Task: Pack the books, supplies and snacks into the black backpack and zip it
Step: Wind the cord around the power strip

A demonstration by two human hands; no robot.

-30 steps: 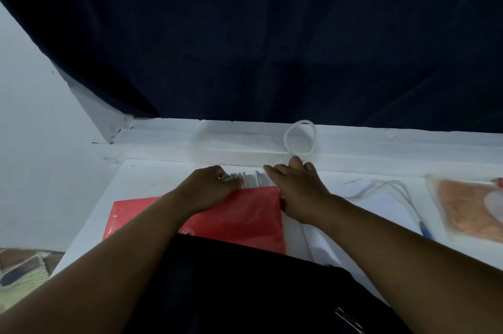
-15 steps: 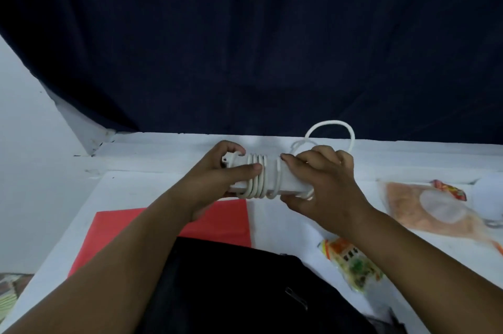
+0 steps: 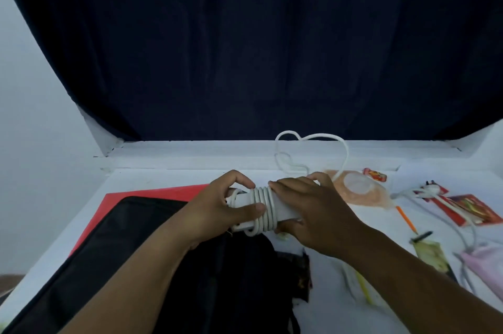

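Observation:
I hold a white power strip [image 3: 283, 207] with its white cord wound several times around its middle, just above the black backpack [image 3: 130, 254]. My left hand [image 3: 217, 211] grips its left end, thumb pressed on the coils. My right hand [image 3: 313, 213] covers and grips the right end. A loose loop of the cord [image 3: 313, 151] trails back toward the wall ledge. A red book [image 3: 152, 192] lies flat under the backpack's far edge.
On the white table [image 3: 136, 178] to the right lie an orange snack bag [image 3: 362, 192], small red packets [image 3: 375, 174], an orange pencil [image 3: 407, 219], a red package [image 3: 473, 211], a pink pouch [image 3: 487, 263] with a white cable, and a yellow-green packet [image 3: 430, 252]. A dark curtain [image 3: 245, 47] hangs behind.
Both hands lifted the wound power strip off the red book and brought it nearer, over the backpack. The view shifted right, showing more items on the table.

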